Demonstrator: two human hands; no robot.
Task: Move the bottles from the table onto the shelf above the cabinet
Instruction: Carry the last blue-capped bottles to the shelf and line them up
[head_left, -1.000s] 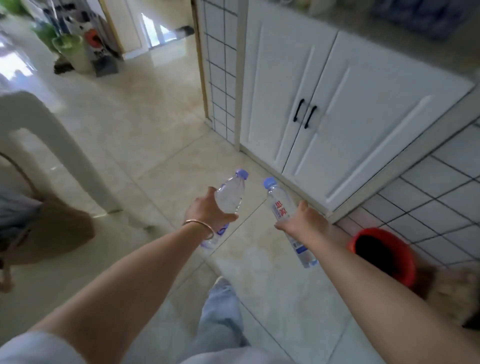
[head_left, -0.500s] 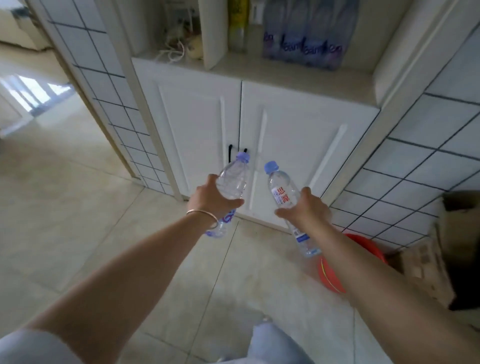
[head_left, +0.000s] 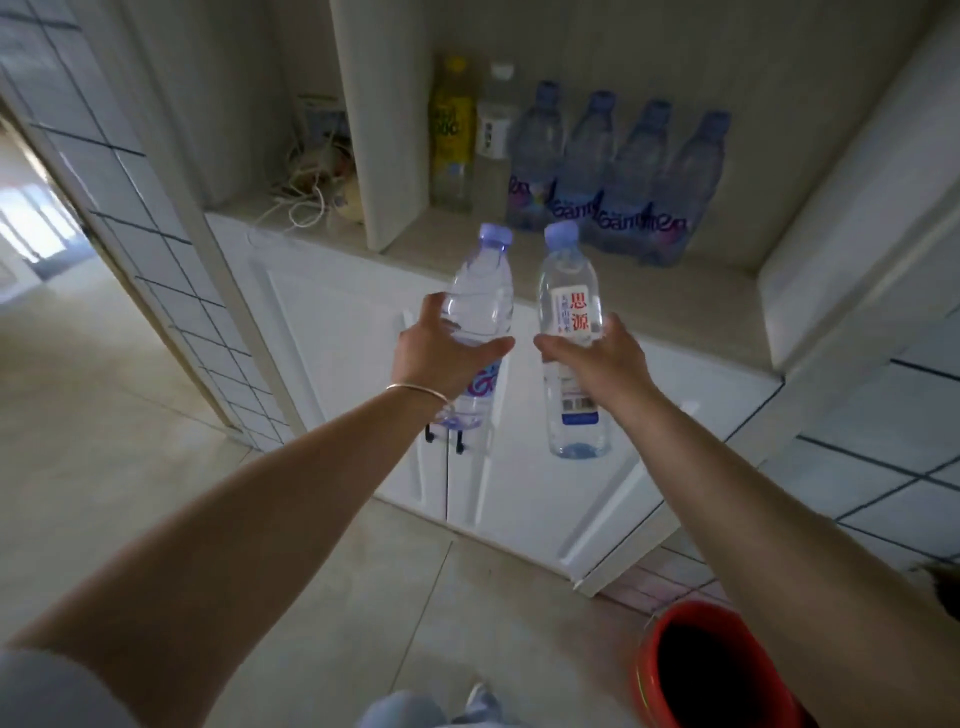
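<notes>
Both arms extended toward the white cabinet (head_left: 519, 405). Left hand (head_left: 436, 353) wrapped around the middle of a clear bottle with purple label (head_left: 480, 306), cap up, base hanging below the wrist beside a thin bangle (head_left: 415, 389). Right hand (head_left: 597, 358) clamped on a clear bottle with red-character label (head_left: 571, 312), upright, base below the hand. The two bottles are close side by side, not touching, both held in air in front of the shelf (head_left: 649, 306) edge, above the cabinet doors. On the shelf, right bay: four shrink-wrapped bottles (head_left: 618, 176), a yellow-label bottle (head_left: 452, 135) and a white-capped bottle (head_left: 493, 135) behind the held caps. A vertical divider (head_left: 384, 119) separates the left bay, which holds tangled cords (head_left: 306, 192), blurred. Red bucket (head_left: 696, 670) on floor at lower right, cut off by frame edge. Black door handles partly hidden behind left bottle.
</notes>
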